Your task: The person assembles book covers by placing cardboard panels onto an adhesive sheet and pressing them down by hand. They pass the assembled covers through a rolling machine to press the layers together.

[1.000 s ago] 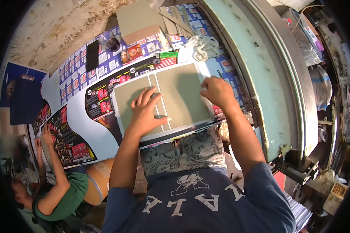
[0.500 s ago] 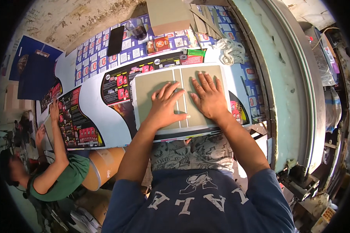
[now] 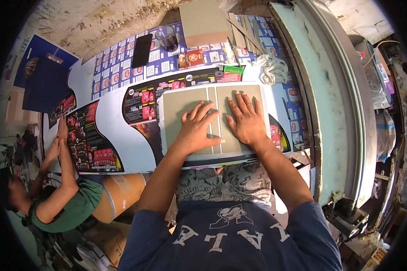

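Observation:
Two flat grey-brown boards, a left board [image 3: 178, 104] and a right board [image 3: 224, 91], lie side by side on a white sheet [image 3: 203, 157]. Between them runs a narrow strip [image 3: 212, 93] of similar board, with thin white gaps along its sides. My left hand [image 3: 197, 128] rests on the left board with fingers spread, its thumb reaching across the strip toward the right board. Flat on the right board lies my right hand [image 3: 248, 123], fingers stretched away from me. Neither hand holds anything. Under the sheet are printed sheets [image 3: 138, 106] covering the table.
A phone [image 3: 142, 50], a drinking glass [image 3: 167, 39], stacked boards [image 3: 203, 22], loose board strips [image 3: 246, 36] and a crumpled white cloth [image 3: 273, 70] sit at the back. A pale green metal frame [image 3: 309, 86] stands right. A person in green [image 3: 74, 205] works at left.
The table and boards appear slightly lower and to the right in the picture. My hands keep their places on the boards. The other person's hands have come together.

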Demonstrator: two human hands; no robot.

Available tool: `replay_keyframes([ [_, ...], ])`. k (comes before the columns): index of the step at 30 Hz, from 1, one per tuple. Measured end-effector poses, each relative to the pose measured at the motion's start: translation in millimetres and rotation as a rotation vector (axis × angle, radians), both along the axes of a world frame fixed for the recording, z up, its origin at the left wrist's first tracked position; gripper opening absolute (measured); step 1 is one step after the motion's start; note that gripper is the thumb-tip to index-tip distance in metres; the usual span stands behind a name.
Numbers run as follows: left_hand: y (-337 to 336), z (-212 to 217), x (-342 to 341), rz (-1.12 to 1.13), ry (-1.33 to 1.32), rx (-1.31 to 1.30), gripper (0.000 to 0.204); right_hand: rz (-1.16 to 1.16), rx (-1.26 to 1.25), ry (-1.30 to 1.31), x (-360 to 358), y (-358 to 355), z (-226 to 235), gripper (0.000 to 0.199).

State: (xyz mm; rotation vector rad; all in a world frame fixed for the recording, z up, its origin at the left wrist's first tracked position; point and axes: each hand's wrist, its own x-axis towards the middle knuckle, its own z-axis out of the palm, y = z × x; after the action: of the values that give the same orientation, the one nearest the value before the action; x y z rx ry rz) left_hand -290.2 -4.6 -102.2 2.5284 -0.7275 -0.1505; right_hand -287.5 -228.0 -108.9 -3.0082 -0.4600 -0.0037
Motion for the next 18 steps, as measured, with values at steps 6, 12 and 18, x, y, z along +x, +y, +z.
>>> replay_keyframes([
  [6, 12, -1, 5, 0.285, -0.038, 0.016, 0.062, -0.018, 0.002, 0.06, 0, 7, 3, 0.06],
  [12, -4, -10, 5, 0.402, -0.138, 0.187, 0.058, -0.026, 0.024, 0.014, 1, 3, -5, 0.063],
  [18, 27, -26, -18, 0.351, -0.294, 0.395, 0.065, -0.037, 0.466, -0.047, -26, 0, 22, 0.072],
])
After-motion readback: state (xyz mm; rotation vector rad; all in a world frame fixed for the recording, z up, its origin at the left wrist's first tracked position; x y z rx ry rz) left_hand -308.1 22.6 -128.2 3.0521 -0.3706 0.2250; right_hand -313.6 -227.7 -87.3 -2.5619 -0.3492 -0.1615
